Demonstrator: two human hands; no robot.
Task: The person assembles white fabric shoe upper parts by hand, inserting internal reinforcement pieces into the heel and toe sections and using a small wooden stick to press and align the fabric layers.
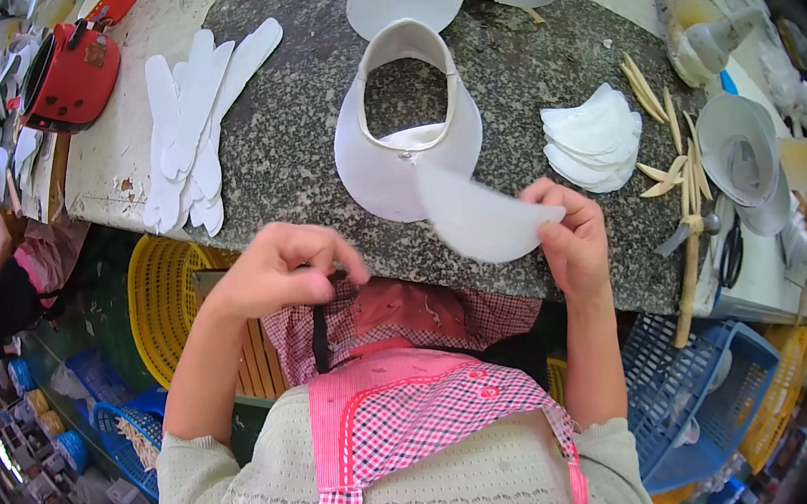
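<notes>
In front of me on the speckled stone slab (288, 135) lies a white shoe upper (364, 161), its rounded toe toward me. My right hand (573, 236) pinches the end of a thin, curved white shoe piece (480, 220) between thumb and fingers. The piece's far tip overlaps the upper's toe from my view; whether they touch I cannot tell. Near the slab's front edge, my left hand (289, 266) is raised with bent fingers, thumb and forefinger apart, nothing visible between them. A stack of similar white pieces (594, 138) lies to the right.
Long white strips (197, 126) lie at left, near a red pot (72, 76). More uppers (408, 0) stand at the back. Pale pointed sticks (685, 167), a wooden-handled hammer (686, 283) and black-handled scissors (731, 258) lie right. Yellow (153, 303) and blue baskets (682, 389) stand below.
</notes>
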